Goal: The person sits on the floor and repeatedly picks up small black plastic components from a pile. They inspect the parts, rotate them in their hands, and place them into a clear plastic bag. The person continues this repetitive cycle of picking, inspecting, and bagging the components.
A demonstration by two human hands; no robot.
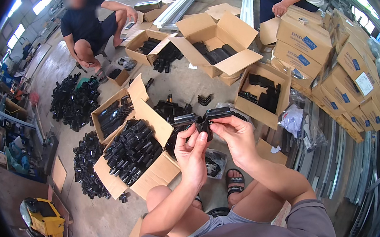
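The black fitting (203,122) is near the middle of the frame, held up in both hands above the floor. Two long, box-like arms spread from its narrow centre, one toward the left of the frame and one toward the right, roughly level, so that the whole looks like a wide T or shallow V. Pale streaks of light run along both arms, giving a glossy look; the right one appears thicker, with a dark face framed by a brighter edge. A short, darker part hangs below the centre, partly covered by fingers. Whether it is one piece or several joined, I cannot tell.

The left hand (191,155) grasps the centre from the left, thumb and bent fingers closed on it. The right hand (236,137) pinches it from the right, between thumb and forefinger near the root of the right arm.

Similar black parts (133,149) are heaped in an open carton (156,121) left of centre, and a small V-shaped black piece (204,99) lies on the floor just above the fitting in the frame.
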